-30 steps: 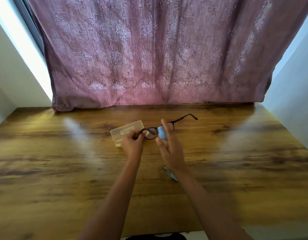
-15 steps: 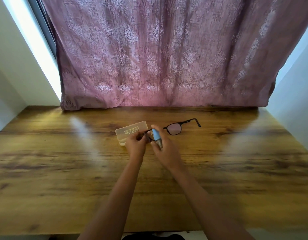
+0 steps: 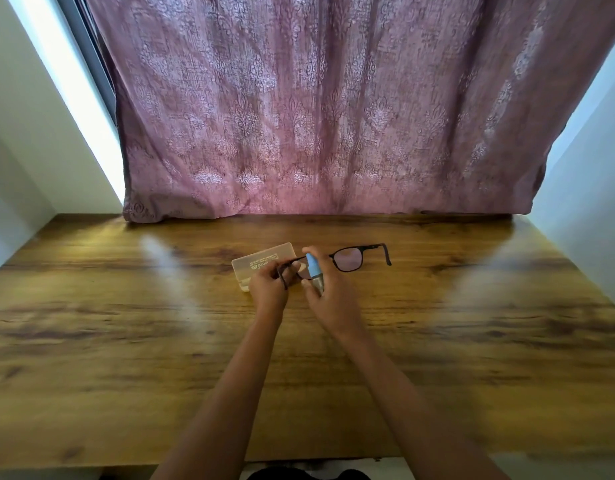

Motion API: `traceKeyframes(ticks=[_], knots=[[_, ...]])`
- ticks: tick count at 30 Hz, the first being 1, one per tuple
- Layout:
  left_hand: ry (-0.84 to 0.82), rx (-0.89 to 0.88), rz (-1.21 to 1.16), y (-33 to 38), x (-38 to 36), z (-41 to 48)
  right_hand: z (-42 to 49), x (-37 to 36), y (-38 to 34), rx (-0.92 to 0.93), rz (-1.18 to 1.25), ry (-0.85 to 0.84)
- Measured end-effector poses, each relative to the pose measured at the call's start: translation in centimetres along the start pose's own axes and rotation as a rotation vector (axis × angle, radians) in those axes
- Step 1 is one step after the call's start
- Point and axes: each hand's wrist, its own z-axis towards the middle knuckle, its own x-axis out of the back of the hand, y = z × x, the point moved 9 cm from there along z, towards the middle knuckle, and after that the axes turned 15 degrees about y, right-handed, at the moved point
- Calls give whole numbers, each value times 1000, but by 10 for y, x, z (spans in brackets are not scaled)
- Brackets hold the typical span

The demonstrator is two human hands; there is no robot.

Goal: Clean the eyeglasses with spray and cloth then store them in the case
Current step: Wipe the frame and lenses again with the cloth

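Since a sec ago I've swung the eyeglasses (image 3: 347,259) round & brought the spray bottle (image 3: 314,271) in by the left lens. My left hand (image 3: 268,289) is pinched on the frame, my right hand (image 3: 328,299) curled round the bottle, above the desk (image 3: 126,341) mid-back, in front of the case (image 3: 261,263). Spraying's on, I reckon; cloth not in sight.

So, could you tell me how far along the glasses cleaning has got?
Early on. In hand: the left hand holds the eyeglasses by one end, and the right hand aims the blue-capped spray bottle at a lens. Left: wiping, though no cloth is visible, then storing them in the case lying on the table.
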Motion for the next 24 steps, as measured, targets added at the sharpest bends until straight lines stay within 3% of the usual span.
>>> traceKeyframes(ticks=[11,17,24], knots=[[9,-27,-31,13,2,-5,-5,5,-2,48,-19,-5],[58,-4,-42,13,5,-3,7,47,7,38,-15,187],[28,24,-29,7,2,-5,11,51,22,13,-129,146]])
